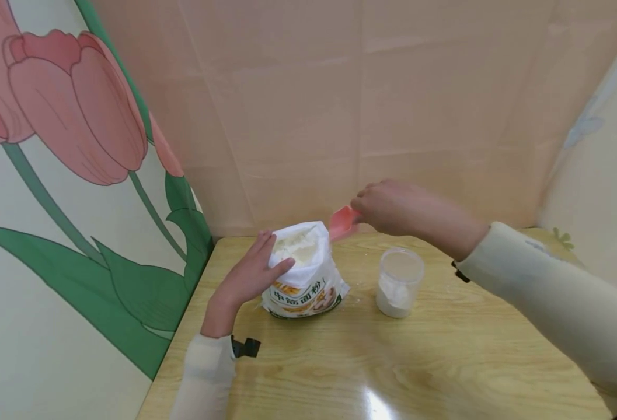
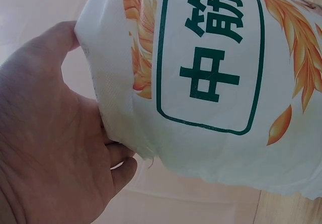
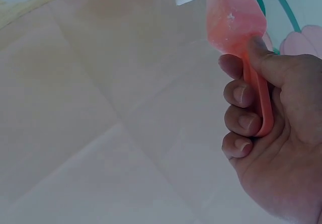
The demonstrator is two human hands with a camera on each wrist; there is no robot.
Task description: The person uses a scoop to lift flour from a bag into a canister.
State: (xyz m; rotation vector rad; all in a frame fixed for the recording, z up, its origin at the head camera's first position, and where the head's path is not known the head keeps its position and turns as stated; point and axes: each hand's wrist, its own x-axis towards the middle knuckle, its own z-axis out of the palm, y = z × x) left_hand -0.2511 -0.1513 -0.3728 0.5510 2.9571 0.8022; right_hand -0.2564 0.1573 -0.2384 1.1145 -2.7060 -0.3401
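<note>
A white flour bag [image 1: 300, 300] with printed wheat ears stands on the table, its top folded open on pale flour [image 1: 304, 248]. My left hand [image 1: 247, 271] grips the bag's rim from the left side, the thumb over the near edge. In the left wrist view, the left hand [image 2: 55, 123] has fingers bent round the bag's edge [image 2: 115, 93]. Just right of the bag mouth, my right hand [image 1: 397, 207] holds a pink scoop [image 1: 342, 221] in the air. In the right wrist view, the fingers curl round the scoop's handle [image 3: 264, 103]; white specks cling to the bowl [image 3: 236, 20].
A clear plastic tub [image 1: 400, 280], partly filled with white flour, stands right of the bag. The wooden table [image 1: 308, 373] meets a pink-draped wall [image 1: 361, 116] behind. A tulip-painted panel [image 1: 66, 116] closes the left side. White flecks dot the tabletop.
</note>
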